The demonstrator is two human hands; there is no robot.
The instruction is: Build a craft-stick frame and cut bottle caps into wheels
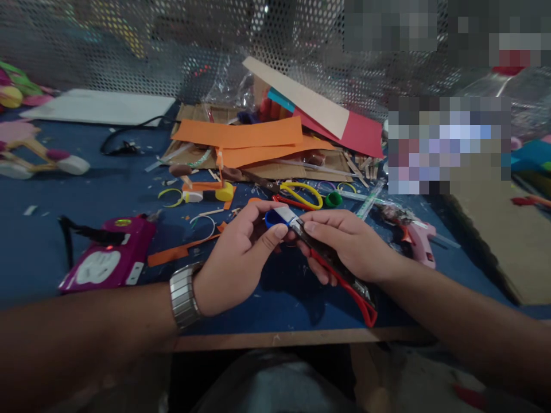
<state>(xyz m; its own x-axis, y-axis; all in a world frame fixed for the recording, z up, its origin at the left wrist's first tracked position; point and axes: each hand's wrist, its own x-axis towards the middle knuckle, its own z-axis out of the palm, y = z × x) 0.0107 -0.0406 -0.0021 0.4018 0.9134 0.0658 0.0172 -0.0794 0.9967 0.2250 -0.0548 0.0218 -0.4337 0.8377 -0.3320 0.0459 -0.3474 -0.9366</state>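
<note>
Between the fingertips of my left hand (241, 258) is a small blue plastic ring (271, 218), which looks like a bottle-cap rim. My right hand (344, 241) is wrapped round a red and black utility knife (336, 267). The knife's short blade (284, 214) points up and left and meets the blue ring, close to my left thumb. Both hands are above the blue tabletop near its front edge. My left wrist wears a metal watch band (185, 295).
Left stands a purple box (114, 252) with a black cord. Scissors with yellow handles (303, 195), a green cap (333, 199) and a pink glue gun (422, 238) lie beyond my hands. Orange sheets (236, 133) rest on cardboard at the back; a cardboard piece (503, 241) is at right.
</note>
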